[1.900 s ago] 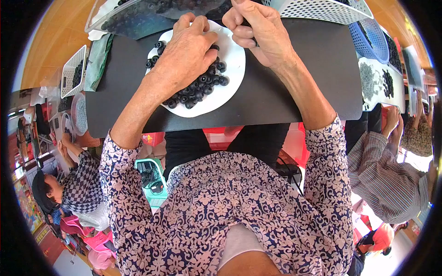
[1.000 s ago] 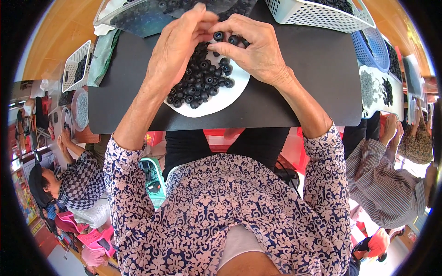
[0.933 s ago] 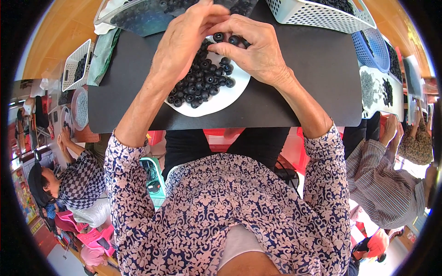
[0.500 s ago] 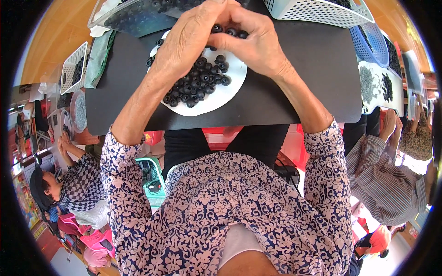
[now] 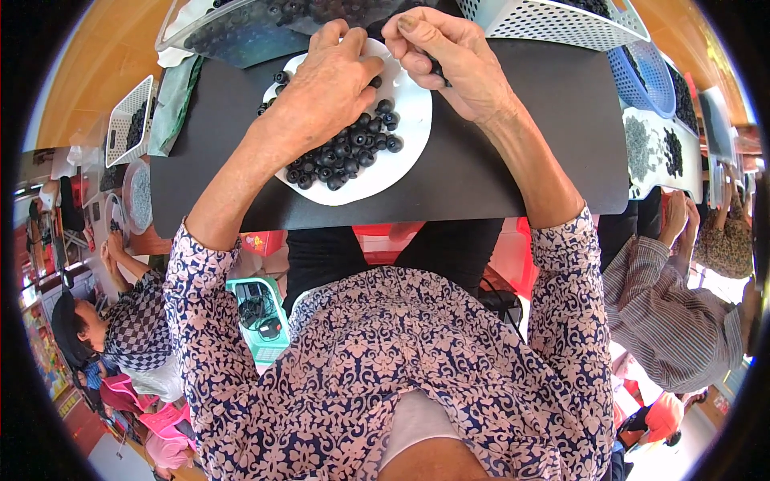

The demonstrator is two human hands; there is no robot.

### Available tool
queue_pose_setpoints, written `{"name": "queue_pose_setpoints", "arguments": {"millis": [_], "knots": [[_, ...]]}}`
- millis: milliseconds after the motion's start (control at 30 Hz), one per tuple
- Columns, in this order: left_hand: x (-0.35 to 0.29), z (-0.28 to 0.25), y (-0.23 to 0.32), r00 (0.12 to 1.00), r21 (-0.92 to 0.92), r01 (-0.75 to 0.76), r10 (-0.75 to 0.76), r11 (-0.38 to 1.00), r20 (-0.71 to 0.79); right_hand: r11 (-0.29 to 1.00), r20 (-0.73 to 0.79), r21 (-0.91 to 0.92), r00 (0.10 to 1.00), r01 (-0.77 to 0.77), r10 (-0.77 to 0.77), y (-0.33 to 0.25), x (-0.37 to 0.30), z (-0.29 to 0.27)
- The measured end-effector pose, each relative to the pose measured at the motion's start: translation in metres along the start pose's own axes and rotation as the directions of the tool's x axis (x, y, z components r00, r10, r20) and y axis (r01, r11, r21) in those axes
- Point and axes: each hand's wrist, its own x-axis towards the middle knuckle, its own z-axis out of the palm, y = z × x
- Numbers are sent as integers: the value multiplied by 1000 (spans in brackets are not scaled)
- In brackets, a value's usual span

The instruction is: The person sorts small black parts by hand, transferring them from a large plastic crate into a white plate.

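A white plate [image 5: 399,164] near the middle of the table carries a heap of small, glossy black round pieces [image 5: 343,152], several with a ringed end. Over the plate's upper part is my left hand [image 5: 325,84], its fingers bent inward. One black piece shows beside its fingertips; whatever they pinch is hidden. My right hand [image 5: 453,60], just right of the plate's far edge, is curled around several black pieces [image 5: 437,70], partly visible in the palm. Its thumb and index finger are close together, and what lies between them cannot be made out.
Beyond the plate stands a clear bin [image 5: 249,40] of black pieces. White perforated baskets [image 5: 553,24] [image 5: 128,120] and a blue basket [image 5: 654,84] flank the dark table [image 5: 545,120]. Grey bits lie on a white tray [image 5: 642,144]. Other people sit at both sides.
My hands, together above the plate before, have come apart. The left has lowered toward the plate, while the right stays beside the far edge with its black pieces.
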Motion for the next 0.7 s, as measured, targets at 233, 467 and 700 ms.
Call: {"name": "queue_pose_setpoints", "arguments": {"millis": [233,467,700], "knots": [[-2,-7,-9,983,-374,148,-178,916,-48,983,-51,-185,998,21,-31,-4,1,-2],[-10,-10,-4,860,-947,229,-410,-224,304,750,76,-619,968,233,-239,-12,-2,16],[-7,-9,3,847,-921,320,-369,-221,383,527,202,-741,886,417,-418,-9,-5,19]]}}
